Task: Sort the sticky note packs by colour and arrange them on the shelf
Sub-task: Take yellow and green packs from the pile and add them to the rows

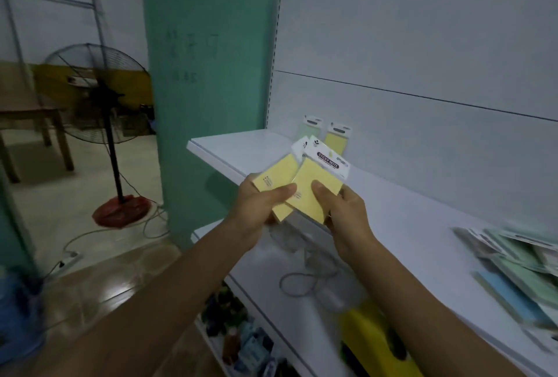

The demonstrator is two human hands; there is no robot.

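Observation:
Two yellow sticky note packs are held in front of the white shelf [229, 153]. My left hand [262, 204] grips the left yellow pack [276, 176], thumb on its face. My right hand [344, 213] grips the right yellow pack [311, 183], which has a "STICKY NOTE" header and overlaps the left one. At the shelf's back a pale green pack [308, 129] and a yellow pack [335, 136] lean upright against the back panel. A loose pile of green and blue packs [525, 265] lies on the shelf at the right.
A teal pillar [208, 74] stands left of the shelf. A standing fan [102, 96] with a red base and a wooden table are further left. On the lower shelf lie a coiled cable [302, 280] and a yellow object [371, 334].

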